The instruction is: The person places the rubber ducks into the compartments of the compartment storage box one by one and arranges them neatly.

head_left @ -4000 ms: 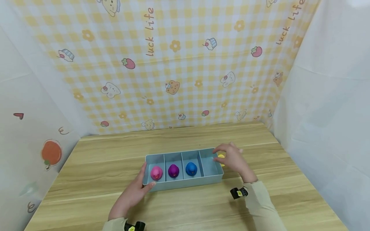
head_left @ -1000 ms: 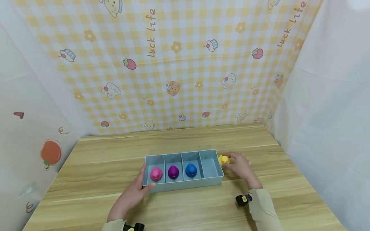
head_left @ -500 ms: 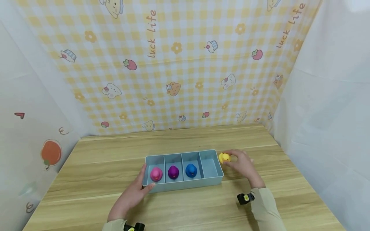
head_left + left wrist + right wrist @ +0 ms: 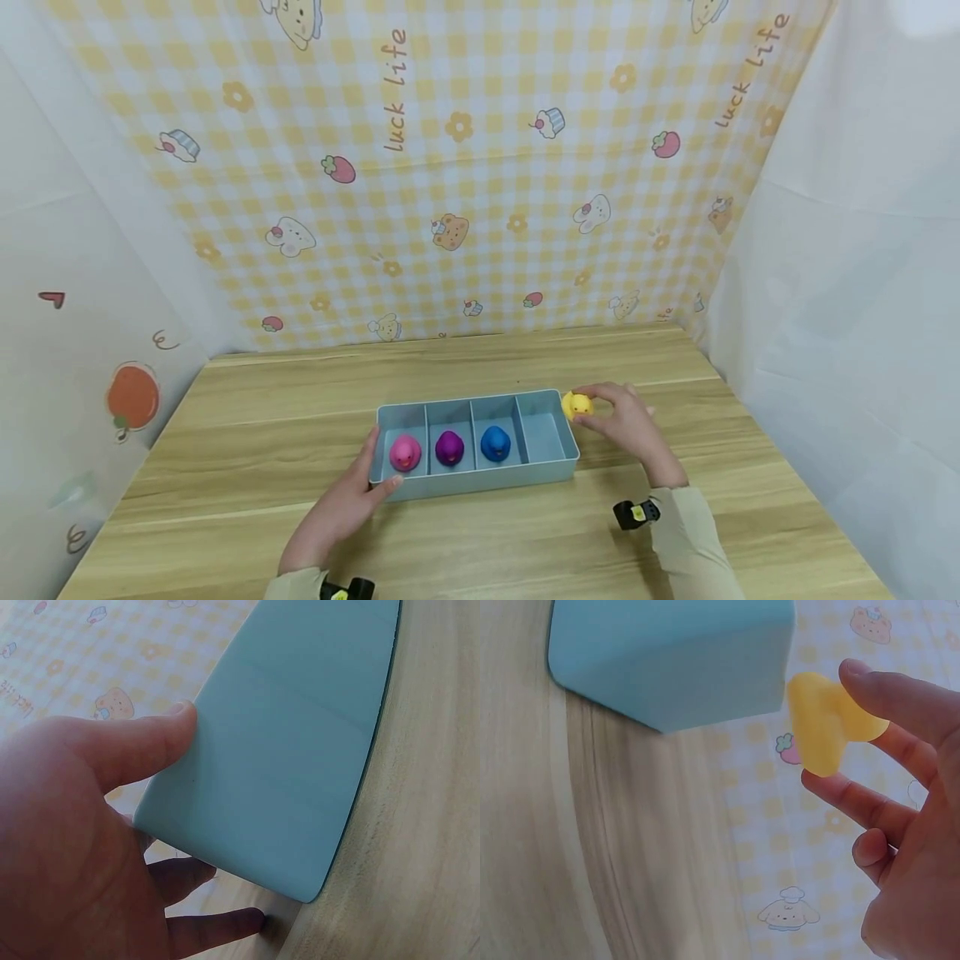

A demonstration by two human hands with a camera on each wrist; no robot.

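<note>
In the head view my right hand (image 4: 621,419) pinches a small yellow rubber duck (image 4: 577,406) between thumb and fingertips, beside the upper right corner of a blue-grey divided box (image 4: 480,481). The right wrist view shows that duck (image 4: 817,724) held off the table, close to the box's end wall (image 4: 712,682). My left hand (image 4: 347,502) holds the box's left end, thumb at the front rim and other fingers along the end wall. From left to right, a pink duck (image 4: 406,452), a purple duck (image 4: 450,448) and a blue duck (image 4: 496,443) sit in separate compartments; the rightmost compartment (image 4: 546,435) is bare.
The box stands on a wood-grain table (image 4: 480,550). Behind it hangs a yellow checked cloth (image 4: 480,183), with white cloth at the left (image 4: 67,250) and right (image 4: 847,275). Each wrist wears a black camera.
My right hand moved from over the box's right end to the yellow duck beside it, took hold, and raised it to the right rim. The left hand and box stayed nearly still.
</note>
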